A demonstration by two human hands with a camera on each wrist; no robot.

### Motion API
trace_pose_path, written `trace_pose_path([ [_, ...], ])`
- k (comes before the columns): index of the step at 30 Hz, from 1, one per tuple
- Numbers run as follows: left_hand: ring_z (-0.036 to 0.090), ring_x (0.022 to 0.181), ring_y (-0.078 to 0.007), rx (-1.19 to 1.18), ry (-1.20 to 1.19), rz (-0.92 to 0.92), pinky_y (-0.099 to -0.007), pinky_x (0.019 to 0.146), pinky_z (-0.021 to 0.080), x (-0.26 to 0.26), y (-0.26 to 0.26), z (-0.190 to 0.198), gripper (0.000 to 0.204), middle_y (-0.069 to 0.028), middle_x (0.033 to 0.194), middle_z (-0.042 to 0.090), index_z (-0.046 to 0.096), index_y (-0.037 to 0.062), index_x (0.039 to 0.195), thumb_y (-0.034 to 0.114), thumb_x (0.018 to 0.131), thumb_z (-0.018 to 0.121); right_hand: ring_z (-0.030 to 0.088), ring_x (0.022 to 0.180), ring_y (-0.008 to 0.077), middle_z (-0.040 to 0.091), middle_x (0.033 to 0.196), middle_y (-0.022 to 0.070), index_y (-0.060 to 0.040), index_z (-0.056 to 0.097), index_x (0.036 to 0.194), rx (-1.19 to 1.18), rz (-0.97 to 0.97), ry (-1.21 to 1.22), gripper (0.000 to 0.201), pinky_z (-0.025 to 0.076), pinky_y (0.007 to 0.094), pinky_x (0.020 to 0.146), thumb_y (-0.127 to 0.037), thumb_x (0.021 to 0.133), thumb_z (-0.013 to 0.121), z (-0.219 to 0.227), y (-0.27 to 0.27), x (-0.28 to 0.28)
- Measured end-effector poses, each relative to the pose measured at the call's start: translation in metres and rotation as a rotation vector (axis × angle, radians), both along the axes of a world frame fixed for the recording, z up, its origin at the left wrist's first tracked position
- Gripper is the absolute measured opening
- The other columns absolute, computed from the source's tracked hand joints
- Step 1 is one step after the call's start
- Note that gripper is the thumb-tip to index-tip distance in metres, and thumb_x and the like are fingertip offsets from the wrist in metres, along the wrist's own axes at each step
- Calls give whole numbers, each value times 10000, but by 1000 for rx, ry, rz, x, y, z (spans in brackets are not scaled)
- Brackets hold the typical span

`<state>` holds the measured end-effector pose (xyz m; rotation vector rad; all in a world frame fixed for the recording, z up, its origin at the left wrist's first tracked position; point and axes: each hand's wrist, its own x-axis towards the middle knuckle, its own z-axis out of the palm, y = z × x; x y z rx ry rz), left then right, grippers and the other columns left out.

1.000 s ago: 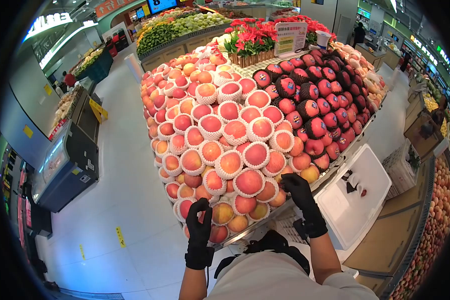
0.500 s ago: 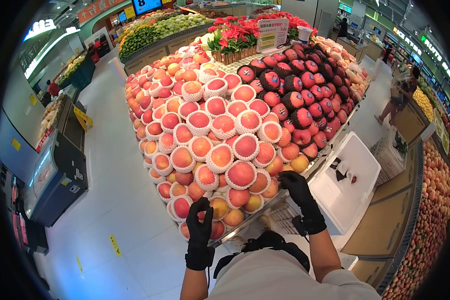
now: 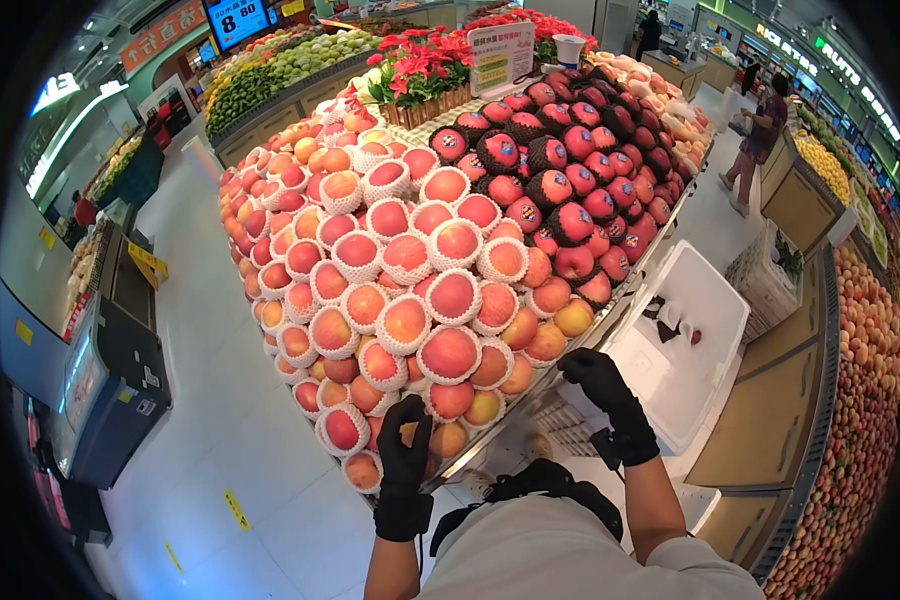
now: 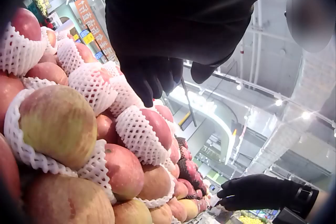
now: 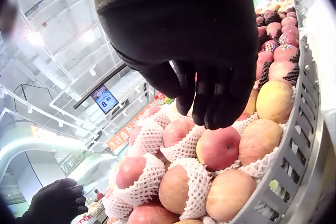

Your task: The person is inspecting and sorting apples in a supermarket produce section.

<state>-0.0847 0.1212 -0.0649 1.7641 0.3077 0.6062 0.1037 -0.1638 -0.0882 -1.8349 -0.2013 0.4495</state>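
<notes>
Both hands wear black gloves. The left hand (image 3: 404, 450) hangs over the near left corner of a pile of apples, many in white foam nets (image 3: 407, 322), its fingers bent loosely with nothing between them. At the pile's near right edge, the right hand (image 3: 610, 393) has loosely bent fingers and holds nothing. In the left wrist view the left hand (image 4: 176, 29) is above netted apples (image 4: 144, 134). The right wrist view shows the right hand (image 5: 184, 50) over a bare red apple (image 5: 219, 148); whether it touches is unclear.
Dark-netted apples (image 3: 573, 222) fill the pile's right side. Right of it lie a white foam box (image 3: 715, 330) with scraps inside and a white crate (image 3: 767, 285). Red flowers (image 3: 425, 70) and a sign (image 3: 502, 58) stand behind. A person (image 3: 760, 140) is in the right aisle.
The head view has turned, so the pile sits farther left and lower in it. Both hands keep nearly the same pose. The person in the right aisle has come into clearer view.
</notes>
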Motion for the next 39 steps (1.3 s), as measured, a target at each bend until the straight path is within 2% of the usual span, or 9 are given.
trace_pose_path([
  [11, 602, 975, -191, 51, 45, -73, -321, 871, 479, 46, -47, -4, 280, -89, 1022, 632, 596, 2, 1123, 48, 857, 673, 570, 744, 119, 659, 840, 36, -10, 675, 1061, 26, 59, 85, 273, 483, 277, 702, -228, 899, 646, -9, -57, 35],
  [14, 594, 954, -166, 31, 30, -100, -303, 862, 469, 61, -59, -9, 256, -76, 1004, 628, 605, 1, 1111, 42, 864, 664, 595, 832, 126, 666, 967, 46, -25, 647, 1152, 16, 83, 138, 297, 500, 290, 774, -235, 948, 598, -19, -84, 40],
  [21, 585, 984, -167, 81, 121, -200, -307, 885, 468, 89, -99, -11, 260, -66, 1033, 618, 590, -3, 1123, 53, 880, 663, 599, 869, 124, 664, 1016, 39, -18, 637, 1159, -18, -15, 100, 290, 497, 283, 801, -165, 917, 572, -22, -149, 40],
  [22, 583, 990, -169, 95, 138, -214, -308, 889, 467, 92, -104, -11, 261, -67, 1038, 617, 588, -4, 1123, 56, 881, 663, 596, 865, 125, 658, 993, 37, -17, 634, 1160, 126, 12, -8, 305, 500, 289, 790, -138, 889, 565, -37, -163, 39],
  [26, 583, 1007, -176, 105, 193, -271, -308, 909, 458, 103, -122, -11, 250, -70, 1058, 613, 579, -5, 1114, 52, 884, 656, 611, 883, 163, 679, 975, 77, 11, 658, 1060, 122, -124, 88, 237, 491, 306, 805, -154, 894, 623, -62, -203, 42],
  [29, 582, 1006, -173, 109, 195, -299, -307, 910, 455, 109, -134, -16, 244, -70, 1059, 612, 577, -7, 1107, 47, 882, 656, 619, 869, 140, 660, 1016, 60, -17, 632, 1159, 74, -98, 0, 301, 514, 289, 773, -123, 885, 567, -92, -233, 44],
  [30, 580, 994, -170, 108, 209, -315, -306, 906, 453, 112, -138, -14, 229, -66, 1050, 611, 577, -9, 1096, 40, 884, 648, 625, 879, 142, 660, 1006, 63, -18, 631, 1157, 212, -153, 149, 303, 518, 286, 775, -121, 878, 573, -96, -242, 43],
  [31, 580, 987, -169, 109, 216, -328, -307, 903, 453, 114, -142, -14, 225, -64, 1044, 610, 577, -9, 1094, 36, 884, 645, 628, 872, 145, 662, 1001, 70, -19, 631, 1154, 266, -173, 136, 301, 522, 287, 767, -121, 875, 579, -109, -250, 43],
  [39, 580, 950, -170, 153, 266, -330, -303, 871, 460, 128, -165, -15, 202, -59, 997, 613, 592, -3, 1067, 6, 870, 639, 627, 831, 148, 665, 984, 77, -14, 632, 1136, 221, -258, 282, 298, 530, 284, 734, -124, 860, 608, -150, -288, 48],
])
